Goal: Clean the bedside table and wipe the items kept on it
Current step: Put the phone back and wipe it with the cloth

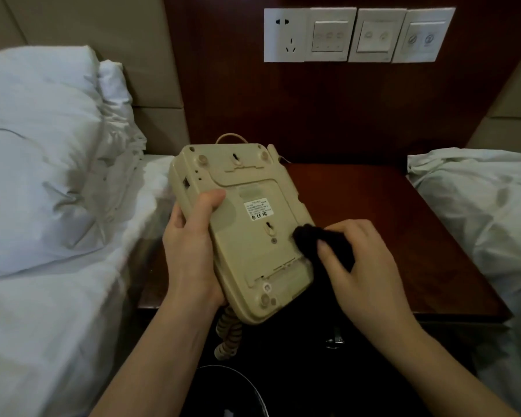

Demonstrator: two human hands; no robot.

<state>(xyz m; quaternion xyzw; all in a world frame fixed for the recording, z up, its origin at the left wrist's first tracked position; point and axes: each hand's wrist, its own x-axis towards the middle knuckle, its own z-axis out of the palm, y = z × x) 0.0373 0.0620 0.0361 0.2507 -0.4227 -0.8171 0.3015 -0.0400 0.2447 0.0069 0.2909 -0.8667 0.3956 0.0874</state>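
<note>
Wiping the underside of the telephone (247, 230) is the step in hand. The left hand (190, 245) grips the beige phone base along its left edge, thumb curled over the bottom panel, and holds it flipped upside down and tilted, at the centre of the frame, above the front left part of the surface (388, 206). The right hand (358, 266) pinches a dark cloth (319, 239) bunched in its curled fingers and presses it against the lower right part of the phone's underside, near the label (257, 210). The coiled cord (227, 332) hangs below the phone toward the bottom of the frame, and a thinner cable (232, 136) loops behind its upper edge.

As a judgement, the task sits somewhere in the middle: one item is being wiped, and its top side faces away, so whether that side is done cannot be told. The reddish wooden surface shows no other items in view; whether it has already been wiped cannot be read from its look. Left to do, at the least, is finishing the underside and setting the phone back down. White bedding (42, 145) lies at the left of the frame, and more at the right.
</note>
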